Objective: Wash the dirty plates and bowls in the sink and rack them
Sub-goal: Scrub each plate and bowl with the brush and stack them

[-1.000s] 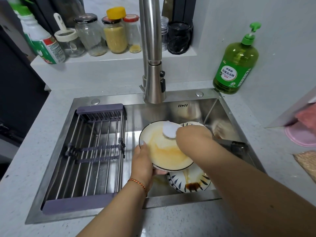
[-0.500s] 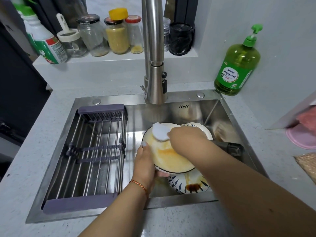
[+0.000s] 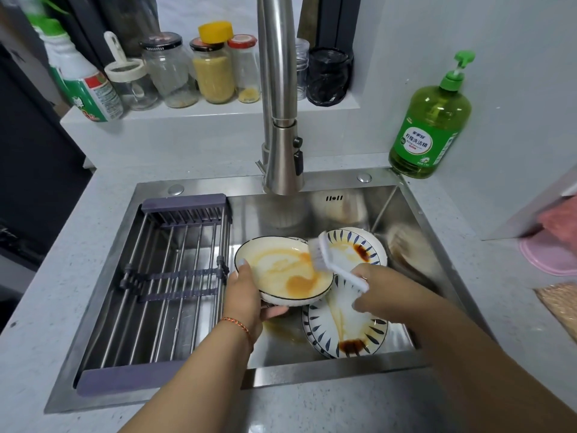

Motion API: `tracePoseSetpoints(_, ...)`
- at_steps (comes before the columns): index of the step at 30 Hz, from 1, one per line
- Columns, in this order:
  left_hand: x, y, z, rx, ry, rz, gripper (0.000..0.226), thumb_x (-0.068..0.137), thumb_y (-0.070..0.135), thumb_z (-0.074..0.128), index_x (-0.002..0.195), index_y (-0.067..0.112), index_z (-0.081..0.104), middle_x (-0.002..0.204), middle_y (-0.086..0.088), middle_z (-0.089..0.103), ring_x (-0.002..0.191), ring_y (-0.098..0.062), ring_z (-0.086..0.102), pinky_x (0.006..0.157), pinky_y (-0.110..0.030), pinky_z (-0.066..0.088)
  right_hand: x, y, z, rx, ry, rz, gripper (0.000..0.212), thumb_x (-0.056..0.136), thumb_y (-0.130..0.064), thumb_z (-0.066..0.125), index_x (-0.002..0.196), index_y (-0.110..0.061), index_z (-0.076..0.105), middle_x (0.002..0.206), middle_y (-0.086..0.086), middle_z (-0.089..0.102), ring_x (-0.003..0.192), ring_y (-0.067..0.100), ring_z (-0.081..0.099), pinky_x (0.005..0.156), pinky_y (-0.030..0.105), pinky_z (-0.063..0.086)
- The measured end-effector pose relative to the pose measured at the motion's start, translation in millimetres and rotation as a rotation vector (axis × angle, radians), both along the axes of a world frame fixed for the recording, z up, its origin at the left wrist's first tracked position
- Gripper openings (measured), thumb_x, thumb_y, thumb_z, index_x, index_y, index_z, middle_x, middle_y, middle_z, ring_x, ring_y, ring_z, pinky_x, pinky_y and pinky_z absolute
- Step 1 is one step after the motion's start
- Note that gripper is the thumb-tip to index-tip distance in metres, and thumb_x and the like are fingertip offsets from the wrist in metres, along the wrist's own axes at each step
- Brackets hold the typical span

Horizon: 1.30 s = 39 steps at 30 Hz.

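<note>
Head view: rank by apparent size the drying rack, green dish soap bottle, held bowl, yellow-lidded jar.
1. Drying rack, clearly largest.
2. Green dish soap bottle and held bowl look close; the bowl is nearer the camera, so unranked.
3. Yellow-lidded jar, smallest.

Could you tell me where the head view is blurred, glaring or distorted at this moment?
Head view: the brush in the right hand is smeared by motion over the bowl, which the left hand holds sharp; the sink wall shows soft reflections, not harsh glare; wide-angle bending tilts the soap bottle and jars toward the frame edges.
</note>
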<state>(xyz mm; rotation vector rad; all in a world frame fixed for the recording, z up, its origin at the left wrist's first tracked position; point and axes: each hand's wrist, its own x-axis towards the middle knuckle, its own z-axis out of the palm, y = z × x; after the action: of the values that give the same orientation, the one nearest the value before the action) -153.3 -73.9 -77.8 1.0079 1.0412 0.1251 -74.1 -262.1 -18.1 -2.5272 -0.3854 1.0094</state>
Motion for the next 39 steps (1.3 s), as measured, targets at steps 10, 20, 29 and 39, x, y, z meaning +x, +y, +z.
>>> tracePoseSetpoints(10,-2.7,2.1,12.6,-0.448,0.182,-0.078,0.039,0.101,0.031,0.047,0.095,-0.005,0.060,0.056,-0.021,0.065,0.040,-0.033,0.063,0.027,-0.030,0.045,2.7,0.0,-40.4,0.385,-0.258,-0.110,0.039,0.061,-0.004,0.083,0.089,-0.020,0.061,0.110,-0.006,0.053,0.092,0.012,0.056,0.074,0.009,0.045)
tracePoseSetpoints(20,-13.5,2.4,13.0,0.648,-0.106,-0.580,0.030,0.090,0.047,0.059,0.090,0.017,0.060,0.093,-0.001,0.063,0.091,-0.019,0.057,0.079,-0.029,0.046,16.5,-5.3,-16.4,0.306,-0.209,0.009,0.033,0.060,-0.016,0.088,0.074,-0.025,0.059,0.078,-0.002,0.065,0.074,0.017,0.062,0.071,0.036,0.051)
tracePoseSetpoints(29,-1.4,-17.1,27.7,1.349,0.037,-1.023,0.029,0.076,0.034,0.070,0.101,0.023,0.061,0.094,-0.002,0.070,0.089,-0.024,0.065,0.067,-0.028,0.050,16.3,-0.2,-24.2,0.420,-0.191,0.016,0.034,0.077,-0.024,0.076,0.104,-0.031,0.057,0.097,-0.012,0.061,0.080,0.006,0.060,0.067,0.022,0.050)
tracePoseSetpoints(39,9.9,-5.7,16.2,1.075,0.105,-0.597,0.029,0.066,0.024,0.077,0.088,0.015,0.061,0.081,0.001,0.067,0.079,-0.023,0.063,0.063,-0.029,0.050,3.2,0.8,-12.0,-0.055,-0.573,0.186,0.057,0.098,-0.019,0.033,0.144,-0.050,0.020,0.090,-0.006,0.045,0.072,0.018,0.055,0.067,0.034,0.051)
